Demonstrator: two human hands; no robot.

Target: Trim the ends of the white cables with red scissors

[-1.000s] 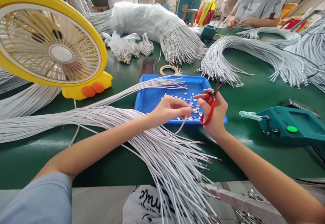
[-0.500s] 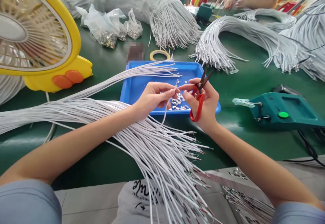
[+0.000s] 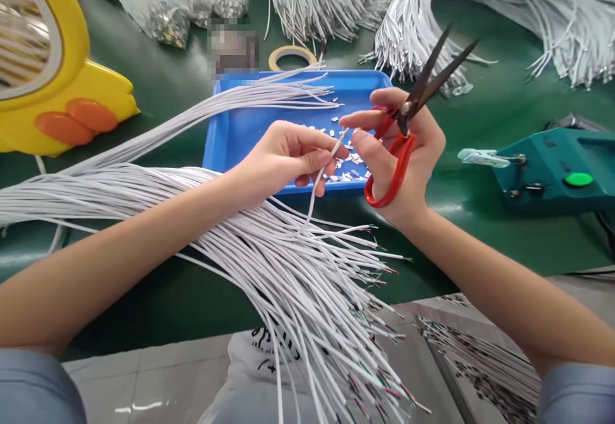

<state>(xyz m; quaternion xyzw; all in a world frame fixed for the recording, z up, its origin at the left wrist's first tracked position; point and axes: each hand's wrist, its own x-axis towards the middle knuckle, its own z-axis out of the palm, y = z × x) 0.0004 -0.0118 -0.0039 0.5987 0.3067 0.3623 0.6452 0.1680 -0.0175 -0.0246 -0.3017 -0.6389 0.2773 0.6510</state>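
Between the thumb and fingers of my left hand [image 3: 298, 158] is a single white cable [image 3: 316, 187], its tip pointing up and to the right. My right hand [image 3: 408, 148] has red-handled scissors [image 3: 401, 161] hooked on it, the dark blades spread and pointing away up to the right. The right thumb and index finger are close to the cable tip; whether they touch it I cannot tell. Under both hands lies a blue tray [image 3: 211, 148] with small white cut pieces [image 3: 353, 171]. A large bundle of white cables [image 3: 288, 264] with stripped coloured ends runs beneath my left forearm.
A thinner cable bundle [image 3: 240, 100] crosses the tray's far left. Behind it are a tape roll [image 3: 275, 59] and bags of metal parts [image 3: 168, 24]. A yellow fan [image 3: 72, 104] stands left, a green machine [image 3: 552, 174] right. More cables [image 3: 408, 20] lie at the back.
The view has tipped downward and closer. My right hand has drawn back slightly from the cable tip, and the scissors have turned further right with blades apart. The left hand still pinches the cable.
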